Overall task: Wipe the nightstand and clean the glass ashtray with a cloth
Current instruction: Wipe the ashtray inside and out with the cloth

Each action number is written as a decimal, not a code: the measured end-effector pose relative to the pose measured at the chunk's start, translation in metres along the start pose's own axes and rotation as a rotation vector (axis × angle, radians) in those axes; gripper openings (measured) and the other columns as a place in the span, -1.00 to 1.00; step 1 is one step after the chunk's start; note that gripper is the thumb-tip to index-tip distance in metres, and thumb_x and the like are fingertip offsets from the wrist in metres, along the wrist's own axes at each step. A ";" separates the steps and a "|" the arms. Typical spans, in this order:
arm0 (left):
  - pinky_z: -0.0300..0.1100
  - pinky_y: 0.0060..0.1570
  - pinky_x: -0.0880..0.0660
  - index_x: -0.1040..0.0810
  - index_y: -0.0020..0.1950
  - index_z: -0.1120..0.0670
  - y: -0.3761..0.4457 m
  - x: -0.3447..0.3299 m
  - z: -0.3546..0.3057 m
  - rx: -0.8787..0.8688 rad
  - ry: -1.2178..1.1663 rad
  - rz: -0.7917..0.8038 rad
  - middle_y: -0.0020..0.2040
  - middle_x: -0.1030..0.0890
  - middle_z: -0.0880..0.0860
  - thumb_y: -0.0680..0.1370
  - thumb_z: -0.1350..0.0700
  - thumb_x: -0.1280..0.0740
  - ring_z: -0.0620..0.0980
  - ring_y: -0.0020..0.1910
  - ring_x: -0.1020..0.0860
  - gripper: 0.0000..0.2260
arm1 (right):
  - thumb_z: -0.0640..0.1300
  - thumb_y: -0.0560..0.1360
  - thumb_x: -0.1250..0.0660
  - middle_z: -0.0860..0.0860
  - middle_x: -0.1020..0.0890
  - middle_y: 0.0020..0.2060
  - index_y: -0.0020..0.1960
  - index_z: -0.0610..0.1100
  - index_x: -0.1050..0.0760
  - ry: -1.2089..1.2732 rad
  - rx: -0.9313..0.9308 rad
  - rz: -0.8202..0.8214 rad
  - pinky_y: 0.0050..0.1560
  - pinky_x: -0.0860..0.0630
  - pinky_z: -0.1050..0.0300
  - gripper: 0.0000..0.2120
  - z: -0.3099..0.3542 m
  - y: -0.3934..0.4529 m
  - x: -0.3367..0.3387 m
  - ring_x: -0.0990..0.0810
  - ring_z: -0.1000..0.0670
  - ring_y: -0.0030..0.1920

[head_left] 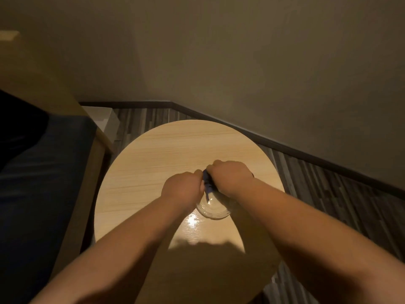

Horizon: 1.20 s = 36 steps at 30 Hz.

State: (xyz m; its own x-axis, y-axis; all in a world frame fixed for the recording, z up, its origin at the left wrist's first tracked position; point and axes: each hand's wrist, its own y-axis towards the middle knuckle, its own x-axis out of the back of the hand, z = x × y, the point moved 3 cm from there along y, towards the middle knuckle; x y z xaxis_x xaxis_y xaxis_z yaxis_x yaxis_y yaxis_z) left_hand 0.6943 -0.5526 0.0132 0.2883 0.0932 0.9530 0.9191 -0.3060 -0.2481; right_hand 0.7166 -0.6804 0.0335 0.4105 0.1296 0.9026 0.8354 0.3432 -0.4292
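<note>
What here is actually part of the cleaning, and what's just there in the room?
Part of the job: the round nightstand, the glass ashtray, the blue cloth, held between the left hand and right hand.

Just there: the dark bed, the striped floor, the wall.
</note>
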 end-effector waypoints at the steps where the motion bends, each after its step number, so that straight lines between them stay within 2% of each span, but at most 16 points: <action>1: -0.10 -0.32 -0.32 -0.38 0.15 0.09 0.003 0.000 0.000 -0.010 0.007 0.028 -0.14 -0.53 0.08 0.63 -0.01 -0.06 0.10 -0.26 -0.44 -0.76 | -0.05 0.53 -0.23 -0.07 -0.47 0.07 0.21 -0.04 -0.43 -0.036 0.050 0.024 -0.18 -0.43 -0.02 -0.73 0.001 0.004 0.005 -0.53 -0.16 0.00; 4: -0.11 -0.35 -0.32 -0.38 0.13 0.13 -0.001 -0.007 -0.001 0.038 -0.004 -0.022 -0.13 -0.56 0.11 0.63 0.00 -0.06 0.14 -0.24 -0.51 -0.76 | -0.07 0.55 -0.21 -0.06 -0.48 0.10 0.23 -0.02 -0.44 -0.112 0.123 0.024 -0.16 -0.45 0.00 -0.74 -0.001 0.008 0.012 -0.54 -0.15 0.02; 10: -0.13 -0.46 -0.19 -0.39 0.04 0.13 -0.004 -0.017 -0.004 0.150 -0.009 -0.104 -0.26 -0.54 0.07 0.61 0.05 -0.09 0.10 -0.39 -0.38 -0.82 | -0.11 0.54 -0.22 -0.05 -0.48 0.15 0.26 -0.03 -0.44 -0.052 0.055 -0.050 -0.17 -0.44 0.03 -0.71 -0.003 0.006 0.003 -0.54 -0.14 0.04; 13: -0.14 -0.52 -0.10 -0.39 0.01 0.12 -0.005 -0.018 -0.005 0.170 0.001 -0.091 -0.41 -0.37 0.00 0.59 0.11 -0.11 0.07 -0.45 -0.35 -0.88 | -0.17 0.53 -0.22 -0.08 -0.49 0.10 0.22 -0.07 -0.44 0.000 -0.083 -0.083 -0.21 -0.41 0.03 -0.74 -0.009 -0.002 -0.004 -0.56 -0.16 0.00; 15: -0.16 -0.53 -0.10 -0.38 -0.01 0.12 -0.006 -0.019 -0.006 0.173 0.004 -0.089 -0.43 -0.33 -0.02 0.57 0.12 -0.12 0.03 -0.49 -0.31 -0.90 | -0.19 0.52 -0.22 -0.08 -0.51 0.06 0.20 -0.09 -0.45 0.077 -0.220 -0.100 -0.22 -0.39 0.03 -0.74 -0.012 -0.013 -0.014 -0.58 -0.16 0.00; 19: -0.14 -0.48 -0.16 -0.40 0.01 0.12 -0.014 -0.022 -0.009 0.169 0.006 -0.075 -0.28 -0.56 0.06 0.57 0.11 -0.12 0.08 -0.41 -0.38 -0.88 | -0.17 0.51 -0.23 -0.07 -0.50 -0.01 0.21 -0.06 -0.45 0.289 -0.469 -0.151 -0.24 -0.38 0.07 -0.72 -0.007 -0.039 -0.042 -0.59 -0.15 -0.03; 22: -0.14 -0.48 -0.16 -0.39 0.03 0.11 -0.016 -0.021 -0.011 0.164 0.013 -0.068 -0.22 -0.59 0.07 0.57 0.10 -0.12 0.11 -0.36 -0.47 -0.87 | -0.12 0.55 -0.17 -0.07 -0.49 -0.04 0.20 -0.04 -0.45 0.478 -0.610 -0.200 -0.22 -0.38 0.08 -0.75 -0.003 -0.054 -0.055 -0.59 -0.16 -0.03; 26: -0.15 -0.50 -0.13 -0.40 0.06 0.11 -0.016 -0.023 -0.012 0.174 0.046 -0.070 -0.20 -0.61 0.07 0.58 0.10 -0.12 0.12 -0.29 -0.56 -0.86 | -0.02 0.57 -0.12 -0.12 -0.52 0.08 0.22 -0.09 -0.38 0.669 -0.724 -0.191 -0.16 -0.38 0.07 -0.72 0.005 -0.064 -0.065 -0.56 -0.19 0.01; 30: -0.17 -0.51 -0.14 -0.40 0.07 0.12 -0.016 -0.023 -0.015 0.150 0.086 -0.046 -0.20 -0.61 0.07 0.55 0.15 -0.14 0.10 -0.38 -0.45 -0.87 | -0.05 0.54 -0.13 -0.14 -0.52 0.10 0.17 -0.13 -0.31 0.899 -0.836 -0.177 -0.15 -0.35 0.05 -0.75 0.011 -0.074 -0.071 -0.53 -0.21 0.03; 36: -0.18 -0.51 -0.16 -0.38 0.08 0.12 -0.016 -0.023 -0.013 0.134 0.076 -0.047 -0.26 -0.57 0.05 0.55 0.15 -0.16 0.04 -0.46 -0.34 -0.86 | -0.04 0.54 -0.15 -0.14 -0.52 0.11 0.19 -0.16 -0.32 0.913 -0.847 -0.143 -0.13 -0.37 0.05 -0.71 0.010 -0.074 -0.069 -0.54 -0.18 0.04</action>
State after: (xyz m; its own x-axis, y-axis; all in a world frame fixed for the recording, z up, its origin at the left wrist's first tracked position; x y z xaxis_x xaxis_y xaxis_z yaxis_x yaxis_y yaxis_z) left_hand 0.6691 -0.5620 -0.0026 0.2274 0.0310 0.9733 0.9603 -0.1731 -0.2189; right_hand 0.6227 -0.7052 0.0036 0.1176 -0.6664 0.7362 0.7266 -0.4476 -0.5212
